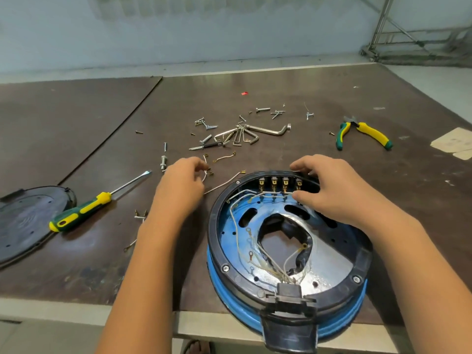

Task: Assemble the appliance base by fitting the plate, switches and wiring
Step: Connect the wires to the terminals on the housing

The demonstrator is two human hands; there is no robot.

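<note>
The round appliance base (224,251), blue with a black rim, lies open side up at the table's front edge. A row of switches (279,183) with brass terminals lines its far wall, and thin white wires (258,254) run across its shiny inner plate. My right hand (329,190) grips the base's far rim beside the switches, thumb inside. My left hand (182,182), just left of the base, pinches a short white wire (205,172) with brass terminals. Another loose wire (224,181) lies between that hand and the base.
A black cover plate (28,221) lies at the far left. A yellow-green screwdriver (86,210) sits beside it. Screws, bolts and hex keys (240,135) are scattered behind my hands. Yellow-green pliers (362,131) rest at the back right. Paper scraps (454,143) lie at the right edge.
</note>
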